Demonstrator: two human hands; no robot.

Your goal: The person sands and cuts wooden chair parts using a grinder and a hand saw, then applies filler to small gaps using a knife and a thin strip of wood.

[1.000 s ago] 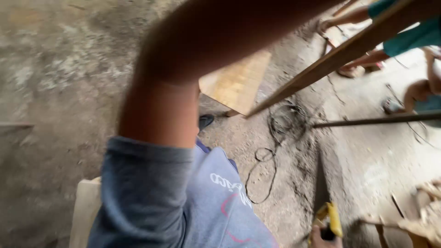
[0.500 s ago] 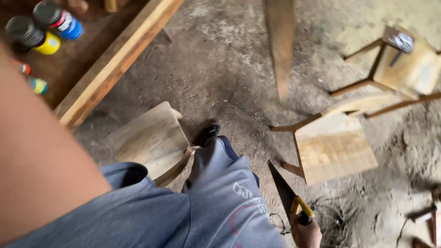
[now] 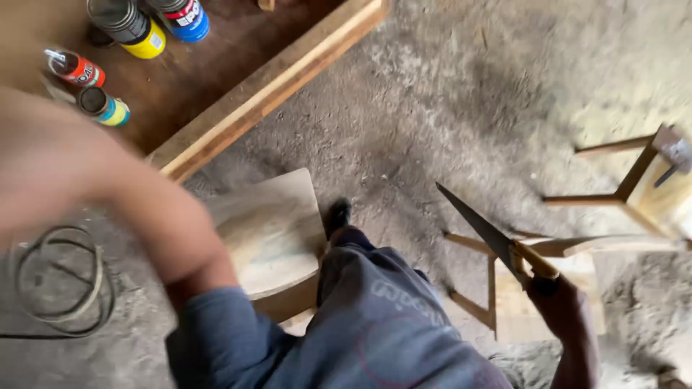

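Note:
My right hand (image 3: 556, 299) is at the lower right, closed around the yellow handle of a hand saw (image 3: 481, 229). The saw's dark blade points up and to the left, above the dusty floor. My left arm (image 3: 130, 202) crosses the left side as a blur, bent at the elbow, and its hand is out of the picture. My leg in blue trousers (image 3: 382, 324) reaches forward, with a dark shoe (image 3: 337, 215) on the ground. The shoe rests beside a pale wooden seat board (image 3: 268, 232).
A wooden bench top (image 3: 238, 57) at the upper left carries several paint cans and small bottles (image 3: 137, 25). A coil of cable (image 3: 61, 281) lies on the floor at left. Small wooden stool frames stand at right (image 3: 634, 187) and under the saw (image 3: 504, 310).
The view has swung further toward the bench and floor. My right hand has lifted the saw higher into view. My left arm has moved across the left side.

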